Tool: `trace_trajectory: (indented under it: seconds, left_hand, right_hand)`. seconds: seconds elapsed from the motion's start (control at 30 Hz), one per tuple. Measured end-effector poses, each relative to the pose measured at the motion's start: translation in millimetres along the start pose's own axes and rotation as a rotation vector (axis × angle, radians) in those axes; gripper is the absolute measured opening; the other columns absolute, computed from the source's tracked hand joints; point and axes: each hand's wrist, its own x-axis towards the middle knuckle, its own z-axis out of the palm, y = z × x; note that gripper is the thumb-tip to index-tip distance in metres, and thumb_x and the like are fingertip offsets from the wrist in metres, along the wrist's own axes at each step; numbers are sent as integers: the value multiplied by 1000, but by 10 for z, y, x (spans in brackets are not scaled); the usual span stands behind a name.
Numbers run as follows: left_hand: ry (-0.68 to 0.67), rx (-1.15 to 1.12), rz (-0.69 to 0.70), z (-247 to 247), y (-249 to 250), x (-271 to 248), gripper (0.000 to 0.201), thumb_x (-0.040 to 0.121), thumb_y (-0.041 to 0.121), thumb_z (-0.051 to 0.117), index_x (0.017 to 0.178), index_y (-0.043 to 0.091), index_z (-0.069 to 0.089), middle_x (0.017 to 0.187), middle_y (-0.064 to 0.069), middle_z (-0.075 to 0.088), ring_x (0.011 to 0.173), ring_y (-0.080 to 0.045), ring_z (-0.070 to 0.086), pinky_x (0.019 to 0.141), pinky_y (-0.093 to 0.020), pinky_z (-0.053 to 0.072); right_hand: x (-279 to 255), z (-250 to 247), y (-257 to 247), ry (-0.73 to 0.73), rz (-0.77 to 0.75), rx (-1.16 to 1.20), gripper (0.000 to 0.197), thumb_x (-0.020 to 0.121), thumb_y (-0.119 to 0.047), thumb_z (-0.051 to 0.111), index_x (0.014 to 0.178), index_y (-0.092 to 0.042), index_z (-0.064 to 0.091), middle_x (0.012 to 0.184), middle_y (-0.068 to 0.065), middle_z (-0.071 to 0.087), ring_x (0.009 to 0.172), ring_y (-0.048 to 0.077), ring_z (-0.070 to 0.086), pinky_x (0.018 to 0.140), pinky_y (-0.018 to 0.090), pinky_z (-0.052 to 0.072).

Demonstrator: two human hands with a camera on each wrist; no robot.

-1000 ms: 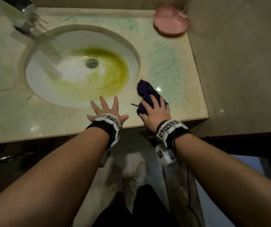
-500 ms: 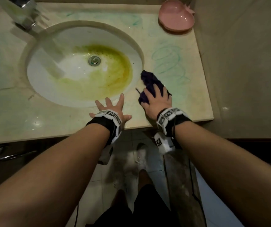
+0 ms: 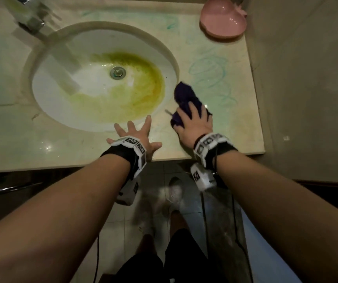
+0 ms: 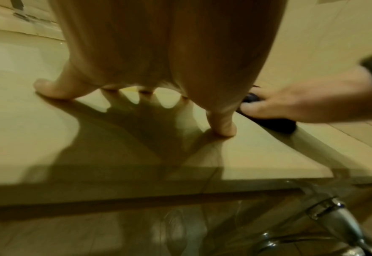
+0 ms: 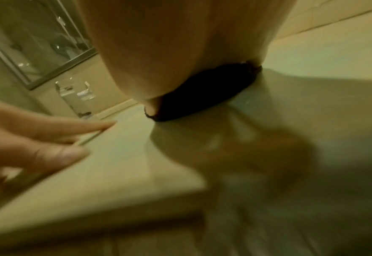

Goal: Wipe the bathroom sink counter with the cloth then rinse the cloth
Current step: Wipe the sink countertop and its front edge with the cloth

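Observation:
A dark purple cloth (image 3: 184, 94) lies on the beige marble counter (image 3: 231, 139), just right of the sink basin (image 3: 94, 48). My right hand (image 3: 194, 123) presses flat on the cloth's near half with straight fingers; the far half sticks out beyond them. In the right wrist view the cloth (image 5: 202, 91) bulges from under the palm. My left hand (image 3: 135, 133) rests flat on the counter's front strip below the basin, fingers spread, holding nothing. The left wrist view shows that hand (image 4: 158, 60) on its fingertips and the cloth (image 4: 274, 124) under the right hand (image 4: 312, 104).
Green scribble marks (image 3: 211, 76) cover the counter right of the basin, and fainter ones run along the back. The basin bottom carries a yellow-green stain around the drain (image 3: 118, 72). A chrome faucet (image 3: 29, 19) stands back left, a pink dish (image 3: 223, 19) back right. A wall borders the right side.
My right hand has slid the cloth a little away from the front edge toward the scribbles. The left hand has stayed flat in the same spot.

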Motion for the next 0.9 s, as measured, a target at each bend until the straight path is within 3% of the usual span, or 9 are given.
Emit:
trace_trajectory:
  seconds: [0.1, 0.2, 0.37, 0.53, 0.63, 0.8, 0.9]
  left_hand:
    - [-13, -16, -33, -53, 106, 37, 90, 82, 70, 47, 143, 49, -15, 160, -9, -7, 139, -52, -11, 105, -72, 13]
    - [7, -61, 4, -40, 337, 37, 83, 86, 65, 46, 144, 49, -11, 159, -10, -13, 139, -51, -13, 104, -74, 10]
    - [20, -62, 11, 24, 545, 107, 87, 84, 68, 46, 143, 49, -14, 157, -14, -19, 139, -52, -16, 101, -77, 7]
    - [-20, -56, -5, -101, 657, 214, 98, 78, 71, 54, 141, 51, -19, 158, -11, -18, 140, -51, -10, 104, -73, 14]
    - [-41, -54, -6, -176, 724, 227, 101, 75, 74, 54, 141, 50, -20, 158, -12, -15, 141, -51, -5, 105, -71, 16]
    - [-22, -58, -13, -144, 738, 304, 105, 72, 76, 55, 139, 51, -21, 159, -15, -2, 140, -52, -1, 103, -72, 17]
    - [-33, -60, -12, -134, 732, 322, 105, 72, 75, 56, 138, 52, -22, 158, -15, 2, 140, -51, 1, 103, -72, 17]
  right_hand:
    - [-148, 25, 378, 4, 44, 21, 60, 94, -51, 36, 148, -40, 15, 160, -3, 1, 146, 32, -5, 117, 52, 3]
    - [71, -74, 624, 13, 159, 72, 59, 94, -51, 36, 148, -40, 15, 160, -2, 0, 146, 33, -5, 117, 54, 3]
    - [509, -210, 390, 25, 185, 121, 59, 95, -49, 34, 149, -36, 14, 160, 1, -2, 144, 38, -6, 115, 58, 1]
    - [68, -91, 542, 27, 60, 41, 58, 95, -48, 36, 149, -38, 14, 160, -2, -1, 145, 35, -6, 116, 53, 1]
    - [-22, -99, 898, 30, 141, 83, 57, 94, -48, 38, 147, -39, 18, 160, -1, 3, 145, 33, -3, 117, 52, 4]
    - [638, -368, 1062, 47, 333, 134, 60, 94, -52, 36, 148, -36, 17, 160, 3, 1, 144, 39, -3, 115, 58, 5]
    - [840, -426, 715, -6, 274, 105, 61, 96, -53, 31, 150, -34, 11, 161, 4, -3, 144, 42, -5, 114, 60, 4]
